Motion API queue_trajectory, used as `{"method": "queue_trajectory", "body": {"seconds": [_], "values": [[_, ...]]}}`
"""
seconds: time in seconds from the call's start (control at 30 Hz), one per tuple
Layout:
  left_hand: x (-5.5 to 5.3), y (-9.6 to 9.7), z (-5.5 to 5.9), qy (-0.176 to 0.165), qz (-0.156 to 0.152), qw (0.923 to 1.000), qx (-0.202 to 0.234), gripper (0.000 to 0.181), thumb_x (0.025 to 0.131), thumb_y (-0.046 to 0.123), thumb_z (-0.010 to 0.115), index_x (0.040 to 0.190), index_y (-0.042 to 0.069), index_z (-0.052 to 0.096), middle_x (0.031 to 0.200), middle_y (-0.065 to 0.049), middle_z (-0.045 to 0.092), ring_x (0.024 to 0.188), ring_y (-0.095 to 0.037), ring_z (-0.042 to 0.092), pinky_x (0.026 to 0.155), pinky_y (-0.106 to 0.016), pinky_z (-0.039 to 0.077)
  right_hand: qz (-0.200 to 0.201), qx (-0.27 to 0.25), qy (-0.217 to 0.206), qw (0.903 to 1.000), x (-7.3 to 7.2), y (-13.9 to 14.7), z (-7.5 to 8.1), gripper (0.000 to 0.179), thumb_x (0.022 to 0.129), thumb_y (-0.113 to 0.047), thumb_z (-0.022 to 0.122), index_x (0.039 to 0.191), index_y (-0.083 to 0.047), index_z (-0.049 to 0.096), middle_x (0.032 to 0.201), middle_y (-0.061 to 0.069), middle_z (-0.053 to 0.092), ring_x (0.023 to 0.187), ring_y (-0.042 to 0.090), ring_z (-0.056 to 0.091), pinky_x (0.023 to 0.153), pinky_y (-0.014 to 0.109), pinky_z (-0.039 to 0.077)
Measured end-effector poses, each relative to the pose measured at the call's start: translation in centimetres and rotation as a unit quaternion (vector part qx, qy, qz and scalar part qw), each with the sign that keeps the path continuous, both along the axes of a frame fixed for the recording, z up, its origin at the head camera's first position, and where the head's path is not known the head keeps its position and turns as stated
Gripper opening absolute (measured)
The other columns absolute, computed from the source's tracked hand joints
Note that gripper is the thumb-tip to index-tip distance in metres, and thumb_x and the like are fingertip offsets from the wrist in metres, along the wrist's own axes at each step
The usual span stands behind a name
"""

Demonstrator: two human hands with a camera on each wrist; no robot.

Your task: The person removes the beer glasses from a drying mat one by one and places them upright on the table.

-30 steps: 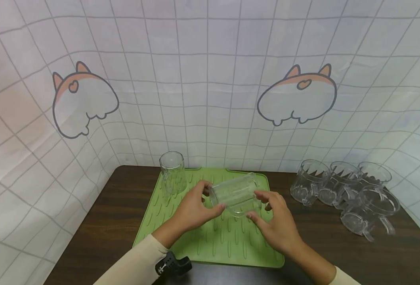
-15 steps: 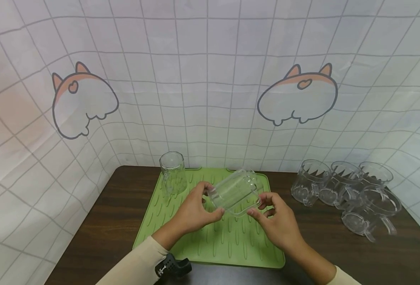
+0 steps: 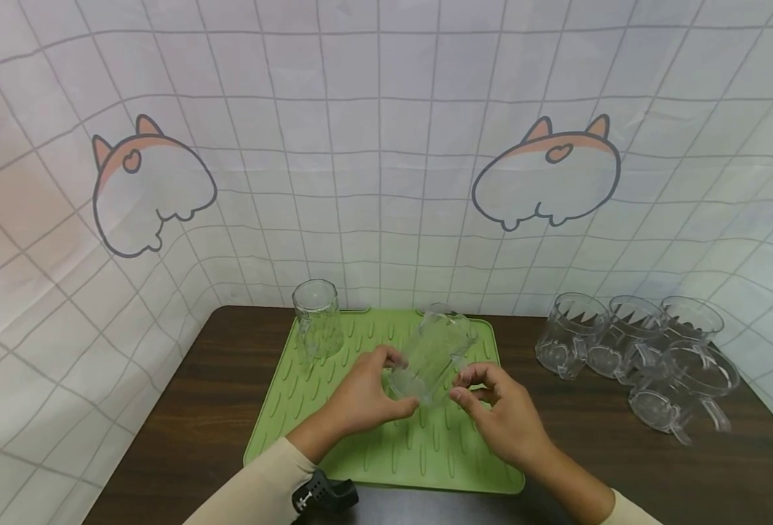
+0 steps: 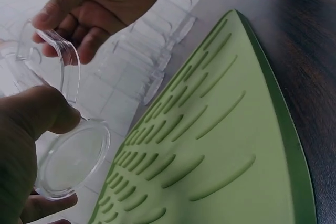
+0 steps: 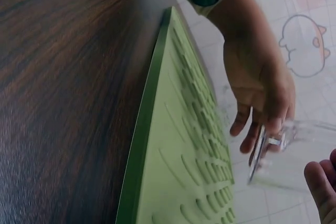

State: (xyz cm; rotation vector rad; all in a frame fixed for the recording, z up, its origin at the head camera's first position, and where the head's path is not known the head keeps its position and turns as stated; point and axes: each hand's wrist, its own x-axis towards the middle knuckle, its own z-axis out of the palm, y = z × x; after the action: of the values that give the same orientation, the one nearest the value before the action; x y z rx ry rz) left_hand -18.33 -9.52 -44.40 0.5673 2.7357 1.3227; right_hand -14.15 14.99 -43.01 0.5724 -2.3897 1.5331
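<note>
A clear glass mug (image 3: 435,350) is held tilted above a green drying mat (image 3: 419,452), its round base low and towards my left hand (image 3: 360,394). That hand grips the base end between thumb and fingers; the thumb lies by the base rim in the left wrist view. My right hand (image 3: 507,415) pinches the mug's handle (image 4: 68,61), thumb against fingertips. Only a few fingers of the right hand (image 5: 323,187) show in the right wrist view. Another clear mug (image 3: 319,321) stands at the mat's back left, apart from both hands.
Several clear mugs (image 3: 570,335) stand grouped on the dark wooden table (image 3: 183,408), right of the mat. A white grid-patterned curtain (image 3: 380,182) with cartoon figures closes off the back and sides.
The held mug has turned from nearly sideways to steeper, its base end swinging down. The right fingers have come from beside the mug onto its handle. The other mugs have stayed put.
</note>
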Motion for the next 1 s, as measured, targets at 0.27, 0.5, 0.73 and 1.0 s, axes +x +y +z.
{"method": "queue_trajectory", "body": {"seconds": [0.27,0.5,0.73,1.0], "values": [[0.0,0.6,-0.2,-0.013,0.005,0.9997,-0.020,0.065,0.082,0.041,0.085,0.133,0.012,0.058,0.127,-0.006,0.060,0.118,-0.027,0.056,0.093,-0.047,0.050,0.038,-0.003,-0.003,0.9993,0.5,-0.8,0.3,0.020,0.093,-0.005,0.074,0.108,-0.010,0.062,0.100,-0.006,0.069,0.095,0.012,0.069,0.083,0.032,0.058],[0.1,1.0,-0.4,-0.014,0.009,0.9993,-0.034,0.073,0.083,0.040,0.085,0.141,0.008,0.056,0.131,-0.010,0.060,0.120,-0.030,0.057,0.093,-0.049,0.051,0.077,0.013,0.034,0.9963,0.5,-1.0,0.1,0.023,0.091,0.004,0.074,0.106,-0.008,0.061,0.099,-0.006,0.068,0.092,0.020,0.070,0.082,0.033,0.059],[0.1,1.2,-0.6,0.012,0.003,0.9987,-0.050,0.073,0.084,0.044,0.085,0.141,0.009,0.057,0.129,-0.007,0.064,0.121,-0.028,0.056,0.097,-0.047,0.049,0.058,0.054,0.054,0.9955,1.1,-0.6,0.4,0.029,0.087,0.008,0.076,0.102,-0.011,0.061,0.100,-0.008,0.067,0.093,0.012,0.069,0.081,0.032,0.059],[0.7,0.0,-1.0,0.032,-0.016,0.9966,-0.074,0.066,0.088,0.038,0.083,0.141,0.007,0.058,0.130,-0.008,0.064,0.122,-0.029,0.058,0.101,-0.049,0.047,0.012,0.083,0.088,0.9927,1.4,0.9,0.5,0.033,0.083,0.010,0.079,0.101,-0.012,0.062,0.099,-0.011,0.066,0.093,0.008,0.068,0.077,0.030,0.060]]}}
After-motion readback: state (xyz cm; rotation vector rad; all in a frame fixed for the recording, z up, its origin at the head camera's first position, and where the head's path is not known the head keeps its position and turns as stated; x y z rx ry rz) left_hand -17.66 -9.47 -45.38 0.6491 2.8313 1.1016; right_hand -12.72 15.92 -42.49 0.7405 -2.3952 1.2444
